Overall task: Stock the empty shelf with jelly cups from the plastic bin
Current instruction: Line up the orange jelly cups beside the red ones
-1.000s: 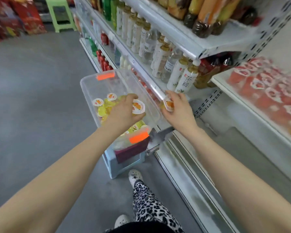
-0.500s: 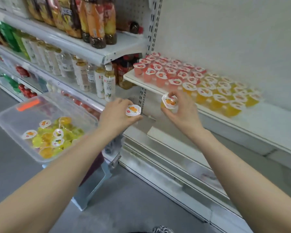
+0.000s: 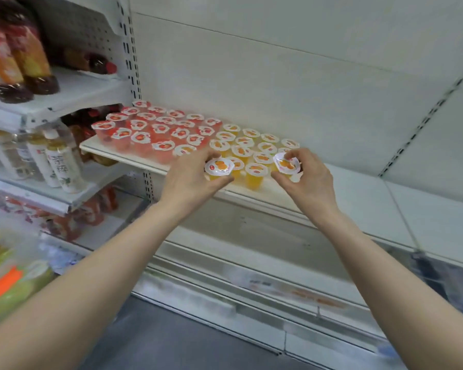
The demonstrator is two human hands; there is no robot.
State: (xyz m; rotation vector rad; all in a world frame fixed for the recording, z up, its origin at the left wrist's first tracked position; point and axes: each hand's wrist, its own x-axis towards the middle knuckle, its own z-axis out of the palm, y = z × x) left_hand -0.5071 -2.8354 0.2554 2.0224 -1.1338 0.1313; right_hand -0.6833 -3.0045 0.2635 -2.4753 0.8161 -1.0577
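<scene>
Starting at the left, the plastic bin (image 3: 3, 273) is seen low down. An orange jelly cup (image 3: 219, 166) is pinched by the left hand (image 3: 189, 180), and a second jelly cup (image 3: 286, 164) by the right hand (image 3: 312, 182), just above the shelf (image 3: 358, 190). Light and squashy, they are best held by the sides.

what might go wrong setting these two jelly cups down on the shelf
1. The left hand holds the left cup close against the packed front row; lowering it could tip standing cups.
2. That row stands near the front of the shelf, so a nudged cup may fall off.
3. The right hand pinches the right cup with fingertips; it might slip.
</scene>
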